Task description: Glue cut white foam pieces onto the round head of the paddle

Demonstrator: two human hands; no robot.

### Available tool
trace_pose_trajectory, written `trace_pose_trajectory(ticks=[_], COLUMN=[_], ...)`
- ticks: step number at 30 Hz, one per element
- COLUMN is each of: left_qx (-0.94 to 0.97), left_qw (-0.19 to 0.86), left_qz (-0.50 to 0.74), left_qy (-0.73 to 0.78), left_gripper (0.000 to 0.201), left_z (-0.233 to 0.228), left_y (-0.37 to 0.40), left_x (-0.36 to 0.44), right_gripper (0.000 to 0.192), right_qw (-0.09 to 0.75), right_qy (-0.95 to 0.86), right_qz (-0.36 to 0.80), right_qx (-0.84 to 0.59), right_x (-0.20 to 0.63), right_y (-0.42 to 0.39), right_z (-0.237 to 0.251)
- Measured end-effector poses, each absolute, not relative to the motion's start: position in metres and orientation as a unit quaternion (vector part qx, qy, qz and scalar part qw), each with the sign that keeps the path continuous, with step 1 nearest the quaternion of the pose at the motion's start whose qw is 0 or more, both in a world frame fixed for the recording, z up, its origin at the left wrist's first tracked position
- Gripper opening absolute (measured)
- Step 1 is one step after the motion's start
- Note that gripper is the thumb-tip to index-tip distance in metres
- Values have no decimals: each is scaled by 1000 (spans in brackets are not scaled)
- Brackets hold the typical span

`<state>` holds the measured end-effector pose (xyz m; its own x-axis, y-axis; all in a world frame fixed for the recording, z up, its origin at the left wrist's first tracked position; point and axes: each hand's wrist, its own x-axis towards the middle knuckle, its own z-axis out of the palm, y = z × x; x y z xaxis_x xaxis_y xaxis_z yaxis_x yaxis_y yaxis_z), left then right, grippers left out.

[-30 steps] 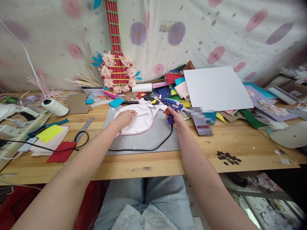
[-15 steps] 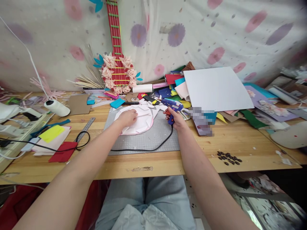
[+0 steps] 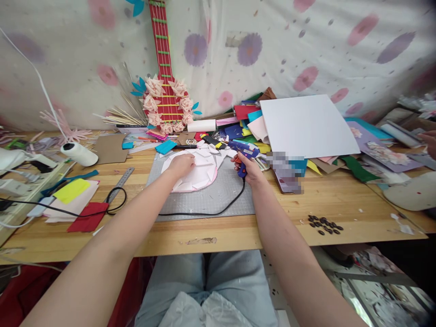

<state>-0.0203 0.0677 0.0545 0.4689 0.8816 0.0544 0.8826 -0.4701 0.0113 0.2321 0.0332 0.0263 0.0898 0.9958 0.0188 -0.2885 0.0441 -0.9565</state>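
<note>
My left hand [image 3: 183, 165] rests with curled fingers on a rounded white paper piece [image 3: 200, 178], pressing at its folded edge flaps. A pink rim shows along the piece's lower right side. Under my palm, part of the paper is hidden. In my right hand [image 3: 250, 169] is a blue hot glue gun [image 3: 244, 149], its nozzle pointing left above the far right side of the paper. The gun's black cord [image 3: 204, 213] loops down across the grey cutting mat [image 3: 235, 204]. White paper scraps lie between the gun and the piece.
A red paper guitar [image 3: 166, 102] with pink flowers leans at the back. A white board [image 3: 309, 127] lies on coloured sheets at right. Black oval pieces [image 3: 325, 224], a steel ruler [image 3: 124, 179] and a thread cone [image 3: 80, 154] are on the table. Another person's hand [image 3: 428, 141] shows at the right edge.
Both my hands keep nearly the same places, with the glue gun still in the right one. Another person's hand has come into view at the far right edge.
</note>
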Motion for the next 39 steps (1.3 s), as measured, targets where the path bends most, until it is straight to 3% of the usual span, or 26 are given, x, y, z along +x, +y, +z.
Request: trace_pose_trajectory(ticks=[9, 15, 18, 21, 23, 25, 39], left_qx=[-838, -848, -784, -609, -494, -429, -437], left_qw=[-4, -52, -188, -450, -595, -667, -690], left_qz=[-4, -69, -253, -423, -454, -454, -406], left_qy=[-546, -522, -535, -498, -443, -406, -409], left_gripper=[23, 35, 32, 27, 25, 22, 12], left_z=[61, 62, 61, 59, 57, 56, 62], left_y=[84, 89, 87, 80, 73, 67, 50], left_x=[-15, -20, -19, -20, -23, -28, -33], right_gripper=[39, 41, 39, 37, 35, 34, 31], right_qw=[603, 592, 574, 540, 517, 500, 474], right_qy=[-393, -404, -433, -475, -503, -525, -567], right_qz=[551, 543, 534, 532, 534, 533, 513], right_qx=[-422, -436, -445, -447, -442, -436, -436], right_x=[232, 231, 228, 220, 214, 206, 191], right_y=[34, 32, 28, 24, 22, 20, 18], right_z=[25, 28, 32, 35, 37, 36, 33])
